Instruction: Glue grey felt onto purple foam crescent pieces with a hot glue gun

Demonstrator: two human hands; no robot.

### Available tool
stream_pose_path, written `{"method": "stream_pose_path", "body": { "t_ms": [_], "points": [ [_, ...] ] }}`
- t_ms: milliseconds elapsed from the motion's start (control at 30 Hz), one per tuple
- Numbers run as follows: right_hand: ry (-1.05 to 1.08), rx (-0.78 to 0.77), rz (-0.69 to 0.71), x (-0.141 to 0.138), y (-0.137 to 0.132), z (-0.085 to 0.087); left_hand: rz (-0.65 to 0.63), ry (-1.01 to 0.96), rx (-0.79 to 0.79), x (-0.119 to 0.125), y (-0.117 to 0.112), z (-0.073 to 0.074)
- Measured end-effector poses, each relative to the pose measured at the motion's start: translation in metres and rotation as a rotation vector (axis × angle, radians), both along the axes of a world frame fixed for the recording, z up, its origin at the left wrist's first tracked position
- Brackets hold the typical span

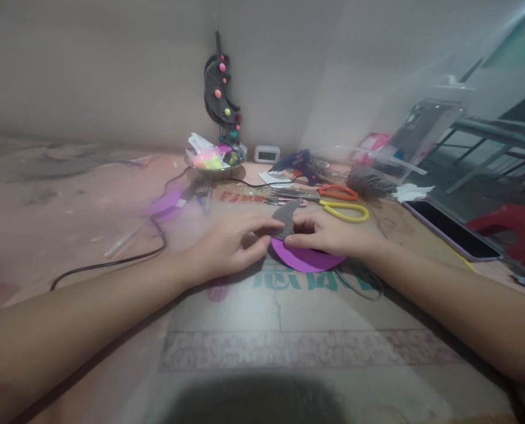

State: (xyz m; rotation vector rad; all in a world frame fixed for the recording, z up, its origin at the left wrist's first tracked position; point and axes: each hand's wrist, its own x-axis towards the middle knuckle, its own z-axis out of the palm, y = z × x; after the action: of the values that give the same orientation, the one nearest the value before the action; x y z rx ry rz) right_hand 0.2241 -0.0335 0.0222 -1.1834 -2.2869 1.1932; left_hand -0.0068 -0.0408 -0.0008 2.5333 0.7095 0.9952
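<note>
Between my hands is a small grey curved piece point(287, 218) with a pointed tip, its lower part hidden by my fingers. My left hand point(244, 241) pinches its left edge between thumb and fingers. From the other side my right hand point(319, 232) grips the piece, thumb in front. Under the right hand a purple curved sheet point(309, 259) shows; whether it is joined to the grey piece I cannot tell. A thin grey strand point(363, 297) loops on the cardboard point(244, 312) below my right wrist.
Yellow-handled scissors point(346, 211) and orange-handled scissors point(337, 191) lie just beyond my hands. Behind them are a blue glue gun point(301, 165), grey yarn point(370, 181) and a filled bowl point(215, 171). A phone point(452, 229) lies right; a black cable point(112, 262) runs left.
</note>
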Motion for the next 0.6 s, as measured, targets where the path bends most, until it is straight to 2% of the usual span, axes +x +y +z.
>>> {"method": "stream_pose_path", "body": {
  "t_ms": [267, 400, 600],
  "points": [
    [0.024, 0.073, 0.028, -0.0010, 0.0008, 0.0014, 0.035, -0.107, -0.415, 0.0061, 0.0005, -0.0059],
    [0.024, 0.078, 0.038, -0.0002, 0.0025, 0.0039, 0.037, -0.136, -0.466, 0.0055, 0.0018, -0.0054],
    [-0.011, 0.037, 0.006, -0.0018, 0.0005, 0.0009, 0.036, -0.129, -0.449, 0.0066, 0.0001, -0.0041]
  ]
}}
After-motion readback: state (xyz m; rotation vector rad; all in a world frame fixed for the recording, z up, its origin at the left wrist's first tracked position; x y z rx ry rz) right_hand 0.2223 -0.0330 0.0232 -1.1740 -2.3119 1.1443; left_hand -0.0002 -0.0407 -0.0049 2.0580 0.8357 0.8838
